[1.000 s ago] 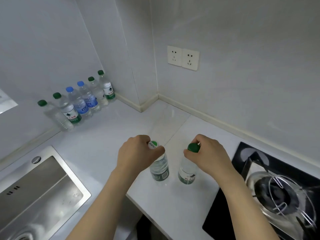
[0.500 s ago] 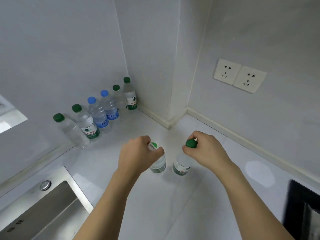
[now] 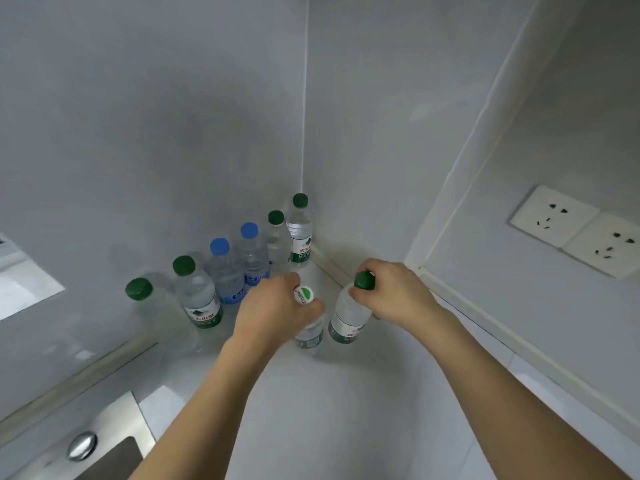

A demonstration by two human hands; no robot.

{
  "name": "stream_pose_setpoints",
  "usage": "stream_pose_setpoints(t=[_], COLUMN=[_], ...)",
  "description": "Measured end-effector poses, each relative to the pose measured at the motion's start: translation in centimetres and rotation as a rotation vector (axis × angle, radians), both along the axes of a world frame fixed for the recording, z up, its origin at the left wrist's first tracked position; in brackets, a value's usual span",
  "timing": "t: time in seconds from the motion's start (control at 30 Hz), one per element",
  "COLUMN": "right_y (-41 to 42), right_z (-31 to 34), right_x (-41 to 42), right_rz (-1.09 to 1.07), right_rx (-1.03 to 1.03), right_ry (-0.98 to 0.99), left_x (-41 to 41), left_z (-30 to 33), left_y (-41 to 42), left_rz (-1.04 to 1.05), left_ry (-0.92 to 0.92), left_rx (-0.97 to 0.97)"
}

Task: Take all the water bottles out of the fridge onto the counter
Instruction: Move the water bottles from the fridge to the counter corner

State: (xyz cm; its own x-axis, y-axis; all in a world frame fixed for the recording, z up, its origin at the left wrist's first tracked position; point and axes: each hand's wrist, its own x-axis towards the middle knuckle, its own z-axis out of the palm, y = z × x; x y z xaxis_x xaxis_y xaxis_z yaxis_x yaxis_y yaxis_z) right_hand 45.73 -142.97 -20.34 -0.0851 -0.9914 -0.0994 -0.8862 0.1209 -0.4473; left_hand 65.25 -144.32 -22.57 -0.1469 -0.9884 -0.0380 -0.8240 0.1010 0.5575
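Observation:
My left hand (image 3: 273, 313) grips a clear water bottle with a white and green cap (image 3: 304, 295) around its neck. Beside it, my right hand (image 3: 394, 292) pinches the neck of a green-capped water bottle (image 3: 346, 323). Both bottles stand upright, low over or on the white counter (image 3: 329, 410) near the wall corner; contact is unclear. A row of several water bottles (image 3: 227, 275) with green and blue caps lines the left wall just behind my left hand. The fridge is out of view.
A steel sink (image 3: 104, 455) with a round knob sits at the lower left. Two wall sockets (image 3: 581, 230) are on the right wall. A pale strip (image 3: 519, 341) runs along the base of the walls.
Both hands have carried their bottles further toward the corner, closer to the row along the left wall. The view has swung left, so the stove has left the frame.

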Motion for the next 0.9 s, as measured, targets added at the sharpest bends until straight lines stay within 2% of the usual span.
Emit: stream_pose_setpoints(t=[0.17, 0.43, 0.73, 0.9], right_y=[-6.1, -13.4, -17.1, -17.9], right_z=[-0.9, -2.5, -3.0, -3.5], right_x=[0.9, 1.4, 1.2, 1.7], right_rz=[0.116, 0.227, 0.252, 0.249], right_rx=[0.006, -0.026, -0.05, -0.032], right_ry=[0.071, 0.156, 0.231, 0.233], left_x=[0.0, -0.2, -1.4, -1.7], left_z=[-0.4, -2.2, -3.5, -4.9], left_y=[-5.1, -11.0, -13.3, -13.8], left_rz=[-0.04, -0.096, -0.114, -0.079], left_ry=[-0.01, 0.004, -0.031, 0.066], left_rx=[0.058, -0.051, -0.173, -0.193])
